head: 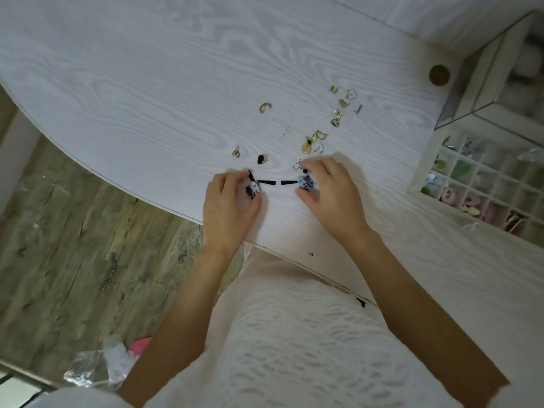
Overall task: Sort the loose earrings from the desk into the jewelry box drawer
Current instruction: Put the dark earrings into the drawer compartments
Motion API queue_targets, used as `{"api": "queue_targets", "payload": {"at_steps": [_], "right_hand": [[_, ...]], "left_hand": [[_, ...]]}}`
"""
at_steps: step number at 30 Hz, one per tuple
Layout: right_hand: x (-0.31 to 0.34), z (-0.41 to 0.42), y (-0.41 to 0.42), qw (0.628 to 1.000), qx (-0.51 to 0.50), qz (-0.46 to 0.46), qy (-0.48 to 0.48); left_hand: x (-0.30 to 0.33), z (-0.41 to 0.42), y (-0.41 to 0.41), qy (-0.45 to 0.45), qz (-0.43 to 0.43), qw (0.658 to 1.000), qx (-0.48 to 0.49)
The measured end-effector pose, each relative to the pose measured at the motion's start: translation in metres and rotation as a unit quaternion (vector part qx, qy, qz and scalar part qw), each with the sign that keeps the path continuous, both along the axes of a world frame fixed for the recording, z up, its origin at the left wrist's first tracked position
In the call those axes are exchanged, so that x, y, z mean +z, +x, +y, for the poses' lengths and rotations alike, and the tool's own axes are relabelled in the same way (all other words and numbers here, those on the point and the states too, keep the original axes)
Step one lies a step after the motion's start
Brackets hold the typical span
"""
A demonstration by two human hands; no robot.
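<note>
Each hand pinches a blue-and-white earring on the desk (147, 92) — left hand (228, 198), right hand (329, 189) — drawer (482, 184) at right.

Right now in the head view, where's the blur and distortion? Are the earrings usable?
Head view: dim, flat light. Wide-angle bends the desk edge. The glass jewelry box at top right is smeared. The drawer compartments are soft. The blue-and-white earrings in the left hand and right hand read fairly sharp; the loose earrings are small and lack detail.
</note>
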State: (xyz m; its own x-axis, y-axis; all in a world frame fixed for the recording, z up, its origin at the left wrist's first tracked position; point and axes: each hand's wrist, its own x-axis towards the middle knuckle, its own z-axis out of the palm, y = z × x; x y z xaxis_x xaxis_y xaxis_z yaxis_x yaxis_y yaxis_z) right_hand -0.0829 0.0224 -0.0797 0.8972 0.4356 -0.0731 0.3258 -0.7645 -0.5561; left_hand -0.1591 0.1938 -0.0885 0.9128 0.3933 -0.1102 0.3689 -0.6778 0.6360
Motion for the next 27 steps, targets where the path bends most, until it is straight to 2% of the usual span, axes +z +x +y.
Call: {"api": "queue_targets", "payload": {"at_steps": [3,8,12,18,22,27], "right_hand": [[0.001,0.004,0.005,1.000,-0.015,-0.020,0.013],[0.023,-0.009,0.009,0.984,-0.129,0.013,0.125],[0.017,-0.032,0.006,0.982,-0.169,0.006,0.082],[0.007,-0.055,-0.001,0.982,-0.180,-0.036,-0.039],[0.006,-0.052,-0.009,0.981,-0.179,0.004,-0.075],[0.004,-0.024,-0.024,0.990,-0.130,0.047,-0.006]], "left_hand": [[-0.001,-0.003,0.002,0.006,0.007,1.000,-0.007],[0.001,-0.013,0.008,-0.020,-0.014,0.999,-0.042],[0.002,-0.026,0.012,-0.052,-0.025,0.996,-0.070],[0.000,-0.024,0.010,-0.028,-0.035,0.996,-0.077],[0.000,-0.021,0.008,-0.014,-0.005,0.996,-0.085],[0.003,-0.042,0.024,0.003,0.006,0.992,-0.123]]}}
